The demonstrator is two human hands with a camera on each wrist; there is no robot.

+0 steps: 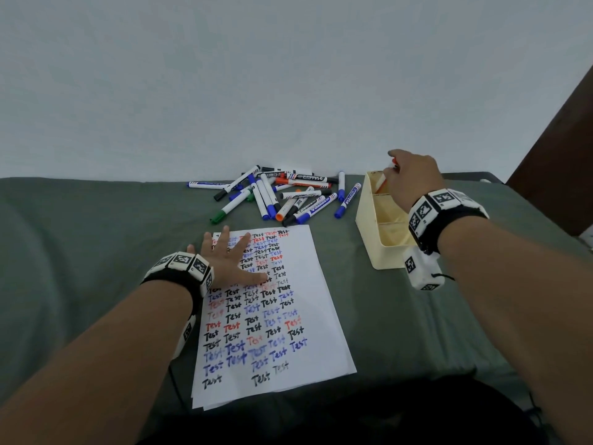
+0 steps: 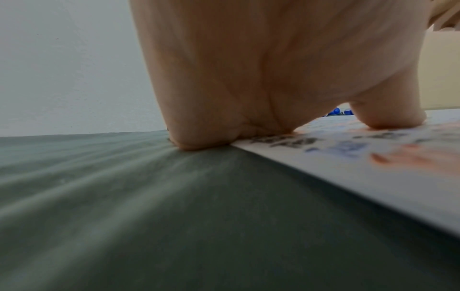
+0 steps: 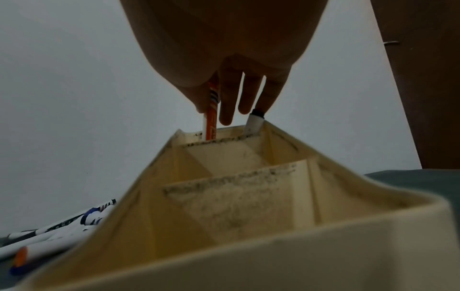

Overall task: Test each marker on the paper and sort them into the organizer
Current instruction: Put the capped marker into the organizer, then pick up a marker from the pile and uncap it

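Presently: right hand [image 1: 414,178], upper right of the head view, pinches an orange marker [image 3: 211,118] between thumb and fingers, long axis near upright, lower end already below the rim of the organizer's [image 1: 364,213] far compartment. A second marker [image 3: 254,123], white with a dark cap, leans in the same compartment, at the right in the wrist view, just beside the outer fingertips; whether they touch it cannot be told. The two nearer compartments show no markers. Left hand [image 1: 229,261], centre left of the head view, lies flat with fingers spread and straight, pressing the upper left corner of the paper [image 1: 308,284], gripping nothing; the heel of the palm sits at the paper's edge on the green cloth [image 1: 96,236]. Paper: rows of "Test" in black, blue and red, right margin bare. Pile [image 1: 276,194] of untested markers at upper centre, between the two hands, above the paper and just left of the organizer, axes crossing every way. Judgement: the orange marker is about to be let go; the pile lies roughly between the hands, and the right hand frees first.
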